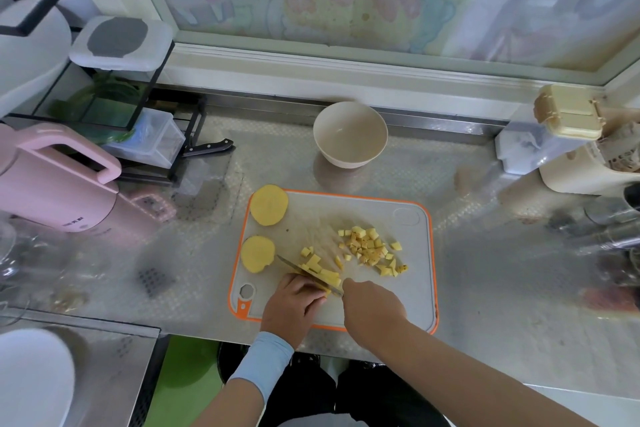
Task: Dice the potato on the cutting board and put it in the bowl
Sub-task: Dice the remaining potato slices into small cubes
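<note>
- Cutting board [408, 288]: grey with an orange rim, lying flat on the steel tabletop [502, 270] right in front of the person.
- Potato, uncut part: one large round [269, 205] at the board's far-left corner and one smaller round [258, 253] just below it. Both lie cut face up and overhang the left rim.
- Potato, diced part: a loose pile of cubes [370, 248] at mid-board, with a few strays around it.
- Potato strips [320, 270]: a short bundle at the near-left of the board, some of it already cut into cubes at the far end.
- Knife [289, 263]: the blade runs slantwise across the bundle, tip towards the smaller round.
- Left hand [292, 302]: its fingers [313, 289] are curled down on the near end of the strips, pinning them close beside the blade.
- Right hand [374, 308]: closed round the knife handle, which is hidden beneath it.
- Bowl [349, 135]: cream, upright and empty, on the tabletop beyond the board's far edge.
- Step in hand, as judged: cross-cutting the strips into cubes. Both rounds are not yet cut and nothing is in the bowl.
- Handling note: keep the left fingertips tucked back with the knuckles guiding the blade. Space the cuts evenly to match the pile. Hold the bundle square so the strips do not fan out. Back the fingers away as the bundle shortens.
- Risk: the pinning fingers sit very near the edge.
</note>
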Available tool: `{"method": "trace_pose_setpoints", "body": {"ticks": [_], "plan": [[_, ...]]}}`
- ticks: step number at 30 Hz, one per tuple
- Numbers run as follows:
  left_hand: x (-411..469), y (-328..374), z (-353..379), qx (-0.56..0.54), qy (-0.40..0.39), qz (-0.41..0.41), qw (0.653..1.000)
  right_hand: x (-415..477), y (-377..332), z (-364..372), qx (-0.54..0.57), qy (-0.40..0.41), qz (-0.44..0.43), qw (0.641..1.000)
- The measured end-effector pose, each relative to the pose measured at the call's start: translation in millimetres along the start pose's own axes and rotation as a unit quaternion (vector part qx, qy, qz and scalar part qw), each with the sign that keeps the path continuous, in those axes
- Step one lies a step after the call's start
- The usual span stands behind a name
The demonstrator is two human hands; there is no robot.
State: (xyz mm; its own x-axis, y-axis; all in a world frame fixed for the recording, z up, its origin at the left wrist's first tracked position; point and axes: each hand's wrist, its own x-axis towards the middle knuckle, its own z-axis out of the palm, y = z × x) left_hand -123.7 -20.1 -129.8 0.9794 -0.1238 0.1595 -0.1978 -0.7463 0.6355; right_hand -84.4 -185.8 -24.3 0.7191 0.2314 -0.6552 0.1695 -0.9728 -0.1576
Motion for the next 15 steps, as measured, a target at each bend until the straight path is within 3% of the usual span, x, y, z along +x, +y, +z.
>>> {"method": "trace_pose_setpoints", "body": {"ticks": [8, 15], "plan": [[1.0, 1.9, -1.3, -0.015, 0.006, -0.001, 1.000, 13.7, 0.1, -3.0, 0.006, -0.036, 0.008, 0.999], [-2.1, 2.3, 0.9, -0.028, 0.007, -0.014, 0.999, 18.5, 6.4, 25.9, 0.049, -0.005, 0.006, 0.999]]}}
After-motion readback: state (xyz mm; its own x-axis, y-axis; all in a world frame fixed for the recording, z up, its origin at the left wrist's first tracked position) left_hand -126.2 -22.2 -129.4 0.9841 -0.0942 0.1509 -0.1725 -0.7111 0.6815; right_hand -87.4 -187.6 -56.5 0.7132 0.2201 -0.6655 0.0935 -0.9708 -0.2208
